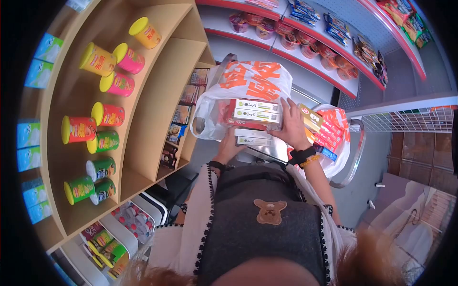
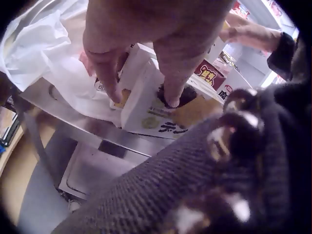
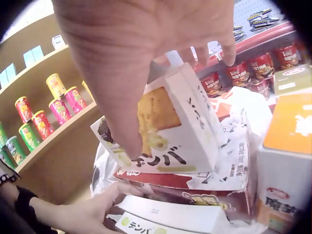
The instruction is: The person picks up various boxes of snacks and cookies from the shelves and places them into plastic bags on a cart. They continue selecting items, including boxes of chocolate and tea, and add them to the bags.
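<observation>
On my left, a pale wooden shelf unit [image 1: 157, 90] carries smooth, round canisters [image 1: 80, 129] with bright lids. Beside it, a crinkled white plastic bag [image 1: 214, 90] with orange lettering slumps over the left side of a shiny metal cart [image 1: 360, 157].

Near the cart's close edge, the left hand [image 1: 229, 148] pinches the left end of the lower white carton [image 1: 255, 142], thumb and finger astride a narrow span. Above it, the upper white cartons [image 1: 253, 114] rest on a dark red box [image 3: 161, 180]. The right hand [image 1: 293, 128] spreads wide at their right end, thumb laid over the printed cracker picture; whether the far fingers grip, I cannot tell.

These cartons look like thin, smooth card with crisp corners: probably light, fairly stiff, slightly slippery, with contents that may crumble. I'd take them across the narrow sides, gently, since the broad faces could dent.

Toward the cart's right edge, a second white bag [image 1: 342, 167] sags around glossy red boxes [image 1: 327, 131] and a gold box [image 1: 310, 118].
</observation>
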A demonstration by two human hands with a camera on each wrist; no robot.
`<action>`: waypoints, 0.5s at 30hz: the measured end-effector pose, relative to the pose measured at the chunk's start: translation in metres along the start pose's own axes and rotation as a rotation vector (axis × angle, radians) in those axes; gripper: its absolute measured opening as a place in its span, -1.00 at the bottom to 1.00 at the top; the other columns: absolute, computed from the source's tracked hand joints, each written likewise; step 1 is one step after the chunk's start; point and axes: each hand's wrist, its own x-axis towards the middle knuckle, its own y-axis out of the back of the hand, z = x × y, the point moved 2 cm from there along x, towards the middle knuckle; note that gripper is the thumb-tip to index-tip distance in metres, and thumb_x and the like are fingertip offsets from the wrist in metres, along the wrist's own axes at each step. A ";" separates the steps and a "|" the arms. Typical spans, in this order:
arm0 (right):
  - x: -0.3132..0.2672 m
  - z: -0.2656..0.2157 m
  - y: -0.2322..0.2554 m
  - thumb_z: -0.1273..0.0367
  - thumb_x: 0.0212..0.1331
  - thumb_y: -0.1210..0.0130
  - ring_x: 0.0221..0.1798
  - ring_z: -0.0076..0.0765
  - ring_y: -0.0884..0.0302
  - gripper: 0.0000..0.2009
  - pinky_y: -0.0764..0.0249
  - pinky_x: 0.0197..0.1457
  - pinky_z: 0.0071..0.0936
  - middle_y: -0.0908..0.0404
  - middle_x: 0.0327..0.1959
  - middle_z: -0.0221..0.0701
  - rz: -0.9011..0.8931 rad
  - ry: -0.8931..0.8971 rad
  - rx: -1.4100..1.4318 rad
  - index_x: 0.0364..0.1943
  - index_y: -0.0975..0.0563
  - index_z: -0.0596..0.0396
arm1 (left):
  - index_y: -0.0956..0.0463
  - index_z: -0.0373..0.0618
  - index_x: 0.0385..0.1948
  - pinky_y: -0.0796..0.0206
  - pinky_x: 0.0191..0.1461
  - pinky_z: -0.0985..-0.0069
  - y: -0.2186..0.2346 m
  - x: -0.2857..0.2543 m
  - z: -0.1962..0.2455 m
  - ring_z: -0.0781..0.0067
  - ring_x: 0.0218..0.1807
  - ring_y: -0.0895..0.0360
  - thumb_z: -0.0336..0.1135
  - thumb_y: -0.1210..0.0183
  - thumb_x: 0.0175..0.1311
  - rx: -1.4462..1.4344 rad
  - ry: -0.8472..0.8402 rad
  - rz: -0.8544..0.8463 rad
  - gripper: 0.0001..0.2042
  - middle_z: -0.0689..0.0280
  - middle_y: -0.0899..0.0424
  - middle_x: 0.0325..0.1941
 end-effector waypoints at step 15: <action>-0.114 0.085 0.027 0.18 -0.33 -0.40 0.03 -0.04 -0.34 -0.27 -0.33 0.06 -0.23 -0.40 -0.07 -0.19 0.144 -0.419 -0.025 0.02 -0.34 0.16 | -0.34 -0.12 0.04 -0.09 0.26 0.24 0.099 0.058 0.093 0.06 0.25 -0.20 -0.30 -0.28 -0.03 0.204 -0.379 0.429 -0.48 0.08 -0.34 0.14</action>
